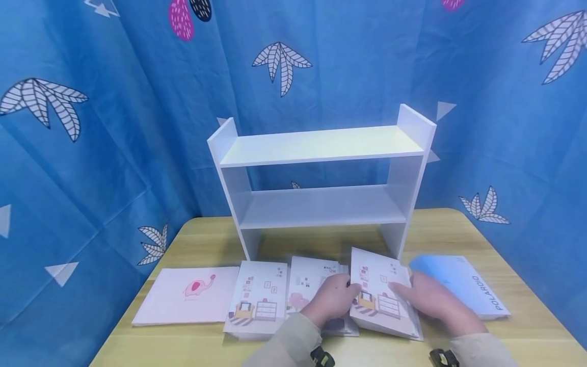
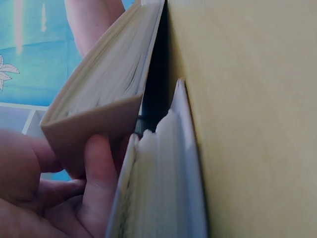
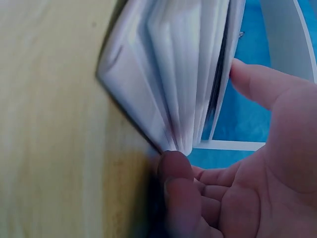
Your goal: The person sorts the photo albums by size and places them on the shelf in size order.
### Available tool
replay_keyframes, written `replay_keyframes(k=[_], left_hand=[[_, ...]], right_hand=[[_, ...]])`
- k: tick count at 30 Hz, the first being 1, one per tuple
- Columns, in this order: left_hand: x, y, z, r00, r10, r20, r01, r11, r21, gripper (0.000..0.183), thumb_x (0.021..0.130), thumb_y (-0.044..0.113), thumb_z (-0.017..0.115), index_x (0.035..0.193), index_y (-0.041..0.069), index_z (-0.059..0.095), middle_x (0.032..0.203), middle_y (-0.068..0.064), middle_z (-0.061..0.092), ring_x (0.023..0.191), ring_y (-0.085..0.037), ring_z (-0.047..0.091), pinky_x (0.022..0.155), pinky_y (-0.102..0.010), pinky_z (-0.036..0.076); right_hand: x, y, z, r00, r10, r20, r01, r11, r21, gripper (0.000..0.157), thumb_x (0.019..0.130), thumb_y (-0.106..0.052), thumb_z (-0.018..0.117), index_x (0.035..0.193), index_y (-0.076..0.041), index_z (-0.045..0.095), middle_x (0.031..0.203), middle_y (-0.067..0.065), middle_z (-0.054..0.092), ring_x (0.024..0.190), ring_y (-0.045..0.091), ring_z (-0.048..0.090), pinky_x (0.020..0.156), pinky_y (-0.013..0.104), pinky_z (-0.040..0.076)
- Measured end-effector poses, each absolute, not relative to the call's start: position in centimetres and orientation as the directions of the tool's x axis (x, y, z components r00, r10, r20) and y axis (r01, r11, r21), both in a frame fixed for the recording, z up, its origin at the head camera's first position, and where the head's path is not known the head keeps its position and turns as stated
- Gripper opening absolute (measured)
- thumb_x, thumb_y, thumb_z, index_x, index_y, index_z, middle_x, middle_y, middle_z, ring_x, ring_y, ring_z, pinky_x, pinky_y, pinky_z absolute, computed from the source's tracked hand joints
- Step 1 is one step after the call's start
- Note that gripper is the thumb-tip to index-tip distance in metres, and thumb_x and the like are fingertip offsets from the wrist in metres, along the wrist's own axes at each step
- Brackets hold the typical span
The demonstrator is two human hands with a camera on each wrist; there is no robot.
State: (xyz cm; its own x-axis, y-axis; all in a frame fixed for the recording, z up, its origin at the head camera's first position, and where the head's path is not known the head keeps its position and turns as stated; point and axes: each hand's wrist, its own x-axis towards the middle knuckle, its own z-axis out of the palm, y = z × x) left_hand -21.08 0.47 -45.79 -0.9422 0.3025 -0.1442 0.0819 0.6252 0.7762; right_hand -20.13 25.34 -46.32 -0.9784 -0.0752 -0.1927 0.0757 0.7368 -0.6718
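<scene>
Both hands hold a white book [image 1: 378,293] whose cover has a drawing of a chair and a drawer chest. It sits tilted, its far edge raised. My left hand [image 1: 334,298] grips it by the left side; in the left wrist view, fingers [image 2: 99,153] bend against its thick spine. My right hand [image 1: 428,295] has the thumb on the cover's right edge, and fingertips [image 3: 176,166] under the loose page edges in the right wrist view. Partly hidden by my left hand, another white book [image 1: 306,280] lies just left of it.
Farther left lie a similar white book [image 1: 257,295] and a pink one with an elephant [image 1: 183,295]. To the right is a blue-and-white book marked POLAROID [image 1: 463,285]. A white two-tier shelf [image 1: 321,206] stands behind on the wooden table [image 1: 151,346], before a blue curtain [image 1: 348,66].
</scene>
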Motion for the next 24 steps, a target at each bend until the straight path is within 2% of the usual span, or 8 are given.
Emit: replay_keyframes(k=[5,9,12,14,16,17,19,24], left_hand=[[-21.0,0.1,-45.6,-0.952,0.278,-0.125,0.067,0.591,0.804,0.026,0.103,0.036,0.055,0.106,0.012,0.067,0.081,0.005,0.057,0.072,-0.012,0.054,0.069,-0.035,0.048],[-21.1,-0.2,-45.3,-0.955,0.274,-0.113,0.072,0.583,0.809,0.026,0.103,0.036,0.055,0.107,0.012,0.066,0.083,0.004,0.057,0.074,-0.013,0.054,0.07,-0.037,0.048],[-21.1,-0.4,-45.4,-0.954,0.277,-0.118,0.073,0.593,0.802,0.027,0.102,0.038,0.056,0.107,0.013,0.065,0.086,0.006,0.058,0.077,-0.012,0.055,0.075,-0.038,0.05],[-21.1,-0.5,-45.5,-0.953,0.28,-0.113,0.08,0.596,0.799,0.027,0.101,0.04,0.058,0.107,0.014,0.064,0.087,0.007,0.058,0.08,-0.012,0.056,0.078,-0.039,0.051],[-21.0,-0.6,-45.6,-0.954,0.278,-0.112,0.078,0.589,0.804,0.027,0.1,0.042,0.059,0.105,0.016,0.063,0.087,0.008,0.058,0.081,-0.011,0.056,0.079,-0.039,0.05],[-20.9,-0.7,-45.6,-0.954,0.28,-0.108,0.08,0.583,0.809,0.026,0.099,0.043,0.06,0.104,0.017,0.062,0.087,0.008,0.058,0.082,-0.011,0.056,0.078,-0.039,0.05],[-20.7,-0.9,-45.5,-0.952,0.288,-0.1,0.086,0.569,0.818,0.025,0.099,0.043,0.06,0.1,0.018,0.06,0.086,0.007,0.058,0.08,-0.012,0.056,0.075,-0.038,0.049],[-20.1,-1.7,-44.7,-0.95,0.302,-0.082,0.109,0.566,0.817,0.025,0.098,0.044,0.06,0.097,0.019,0.058,0.085,0.007,0.057,0.079,-0.012,0.054,0.072,-0.036,0.048]], right_hand=[[-20.6,25.6,-46.4,-0.977,-0.093,-0.19,0.058,0.748,-0.661,0.083,0.093,-0.067,0.056,0.132,0.006,0.054,0.096,0.005,0.065,0.089,0.02,0.064,0.085,0.05,0.053],[-20.8,26.0,-46.3,-0.976,-0.122,-0.181,0.028,0.755,-0.656,0.085,0.094,-0.069,0.053,0.139,0.003,0.051,0.105,0.008,0.067,0.098,0.026,0.065,0.091,0.056,0.05],[-20.8,26.0,-46.3,-0.972,-0.133,-0.195,0.035,0.737,-0.675,0.08,0.095,-0.065,0.055,0.141,0.0,0.051,0.102,0.007,0.068,0.092,0.026,0.066,0.081,0.051,0.053],[-20.6,26.0,-46.3,-0.969,-0.134,-0.209,0.056,0.704,-0.708,0.074,0.097,-0.062,0.056,0.138,0.0,0.053,0.093,0.006,0.069,0.077,0.025,0.065,0.067,0.044,0.054],[-20.6,26.0,-46.4,-0.966,-0.141,-0.218,0.075,0.652,-0.755,0.067,0.098,-0.057,0.057,0.132,0.001,0.055,0.083,0.004,0.068,0.06,0.02,0.059,0.053,0.035,0.049],[-20.5,26.0,-46.4,-0.966,-0.151,-0.209,0.071,0.624,-0.778,0.065,0.099,-0.054,0.057,0.131,0.002,0.054,0.082,0.005,0.069,0.057,0.019,0.06,0.051,0.034,0.05],[-20.4,25.9,-46.2,-0.968,-0.159,-0.193,0.068,0.574,-0.816,0.062,0.1,-0.049,0.058,0.13,0.005,0.052,0.082,0.005,0.07,0.056,0.02,0.061,0.048,0.033,0.05],[-19.8,25.3,-44.8,-0.968,-0.192,-0.163,0.052,0.48,-0.876,0.063,0.102,-0.041,0.058,0.135,0.011,0.042,0.09,0.009,0.071,0.071,0.028,0.07,0.057,0.038,0.057]])
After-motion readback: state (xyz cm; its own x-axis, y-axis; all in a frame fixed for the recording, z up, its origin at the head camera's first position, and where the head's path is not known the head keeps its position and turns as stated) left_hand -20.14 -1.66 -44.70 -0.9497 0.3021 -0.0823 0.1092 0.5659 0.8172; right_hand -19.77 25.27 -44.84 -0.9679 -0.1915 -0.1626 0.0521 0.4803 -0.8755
